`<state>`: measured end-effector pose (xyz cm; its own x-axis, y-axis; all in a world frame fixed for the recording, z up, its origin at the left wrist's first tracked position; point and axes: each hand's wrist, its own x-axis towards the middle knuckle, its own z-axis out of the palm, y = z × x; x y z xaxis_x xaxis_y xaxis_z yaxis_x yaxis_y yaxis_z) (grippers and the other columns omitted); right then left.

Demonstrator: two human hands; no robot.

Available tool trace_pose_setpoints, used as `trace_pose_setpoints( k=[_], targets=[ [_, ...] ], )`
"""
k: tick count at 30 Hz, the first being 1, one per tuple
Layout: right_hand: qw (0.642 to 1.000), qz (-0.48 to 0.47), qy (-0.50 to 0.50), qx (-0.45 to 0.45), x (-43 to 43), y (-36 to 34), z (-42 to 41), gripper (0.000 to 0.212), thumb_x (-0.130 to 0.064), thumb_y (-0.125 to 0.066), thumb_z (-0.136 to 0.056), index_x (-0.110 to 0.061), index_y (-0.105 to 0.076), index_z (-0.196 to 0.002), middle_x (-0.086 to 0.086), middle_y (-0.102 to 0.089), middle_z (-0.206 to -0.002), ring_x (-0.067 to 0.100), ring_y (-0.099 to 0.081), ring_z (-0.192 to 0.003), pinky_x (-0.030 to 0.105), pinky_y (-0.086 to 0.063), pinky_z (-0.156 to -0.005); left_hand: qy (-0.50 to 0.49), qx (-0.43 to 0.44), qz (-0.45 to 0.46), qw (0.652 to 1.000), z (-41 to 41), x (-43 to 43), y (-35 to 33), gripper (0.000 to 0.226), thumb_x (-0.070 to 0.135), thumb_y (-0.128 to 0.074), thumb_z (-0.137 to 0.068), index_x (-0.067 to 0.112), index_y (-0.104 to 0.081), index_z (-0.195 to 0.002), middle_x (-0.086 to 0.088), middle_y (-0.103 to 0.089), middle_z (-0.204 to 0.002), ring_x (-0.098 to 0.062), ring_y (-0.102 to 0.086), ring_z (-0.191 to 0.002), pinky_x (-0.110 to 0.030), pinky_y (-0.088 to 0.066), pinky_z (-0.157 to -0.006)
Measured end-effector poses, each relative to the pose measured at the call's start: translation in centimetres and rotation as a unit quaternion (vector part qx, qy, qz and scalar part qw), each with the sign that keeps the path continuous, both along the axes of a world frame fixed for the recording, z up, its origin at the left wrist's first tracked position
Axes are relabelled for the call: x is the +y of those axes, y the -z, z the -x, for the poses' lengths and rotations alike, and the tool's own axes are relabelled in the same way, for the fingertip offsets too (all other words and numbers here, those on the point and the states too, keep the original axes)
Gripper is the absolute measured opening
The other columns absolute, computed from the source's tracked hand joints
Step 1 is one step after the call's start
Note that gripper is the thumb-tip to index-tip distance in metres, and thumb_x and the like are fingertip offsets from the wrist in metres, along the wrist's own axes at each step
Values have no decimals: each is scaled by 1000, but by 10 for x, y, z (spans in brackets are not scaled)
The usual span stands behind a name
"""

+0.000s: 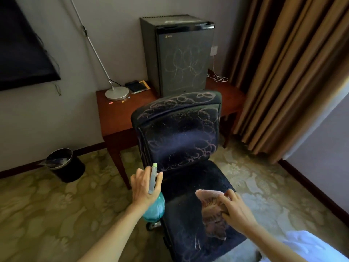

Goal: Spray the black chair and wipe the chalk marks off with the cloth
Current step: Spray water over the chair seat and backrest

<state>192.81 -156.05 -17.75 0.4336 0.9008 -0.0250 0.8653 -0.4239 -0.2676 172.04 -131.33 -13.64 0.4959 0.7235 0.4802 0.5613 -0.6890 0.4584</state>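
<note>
The black chair (pixel 181 140) stands in front of me, its backrest and top edge covered with looping chalk marks and fine spray droplets. My left hand (pixel 143 186) grips a teal spray bottle (pixel 154 208) with a grey head and green nozzle, pointed at the backrest. A mist streak hangs across the backrest. My right hand (pixel 234 208) holds a pinkish cloth (pixel 211 210) over the seat, near its right side. The seat's front carries a few faint chalk strokes.
A wooden desk (pixel 117 118) behind the chair carries a dark mini fridge (pixel 181 55) with chalk scribbles, a lamp base (pixel 117 93) and small items. A black waste bin (pixel 64 165) stands at the left on the patterned carpet. Brown curtains (pixel 294 69) hang at the right.
</note>
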Motion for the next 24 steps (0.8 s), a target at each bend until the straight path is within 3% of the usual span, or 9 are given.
trace_pose_setpoints(
  k=[4,9,12,16,24],
  targets=[
    [1000,-9,-18,7,-1,-8,-8,65,-15,-76,-66,-38,-39,-113,0,-50,-104,23,-52,-88,28,-50,-58,13,11,-27,999,-29,-14,-15,31,45,-42,-86,18,-52,-73,11,-43,-62,-22,-52,-63,-37,-42,-65],
    [1000,-20,-10,14,-20,-7,-24,63,-20,-79,-66,-36,-45,-116,1,-52,-108,22,-53,-92,24,-50,-62,-10,46,-13,999,-64,-33,-24,37,47,-36,-87,18,-49,-69,5,-49,-58,-23,-53,-57,-38,-40,-62],
    [999,-40,-4,11,-33,-7,-32,68,-10,-83,-54,-31,-47,-108,1,-53,-97,23,-56,-81,26,-50,-51,-3,64,1,998,-75,-45,-19,40,51,-32,-88,19,-50,-72,8,-48,-60,-21,-53,-60,-37,-40,-66],
    [999,-49,-3,16,-52,-3,-41,71,-5,-80,-51,-31,-45,-107,2,-52,-94,24,-55,-79,27,-48,-51,31,65,-8,997,-80,-59,-8,36,54,-39,-87,23,-48,-73,12,-46,-62,-17,-51,-62,-36,-42,-64],
    [1000,-15,-11,16,-73,18,-38,71,-5,-80,-47,-31,-46,-104,0,-50,-92,26,-56,-76,25,-44,-42,-17,38,77,996,-50,-81,38,35,53,-41,-86,22,-47,-70,12,-46,-61,-21,-55,-63,-37,-46,-63]
  ],
)
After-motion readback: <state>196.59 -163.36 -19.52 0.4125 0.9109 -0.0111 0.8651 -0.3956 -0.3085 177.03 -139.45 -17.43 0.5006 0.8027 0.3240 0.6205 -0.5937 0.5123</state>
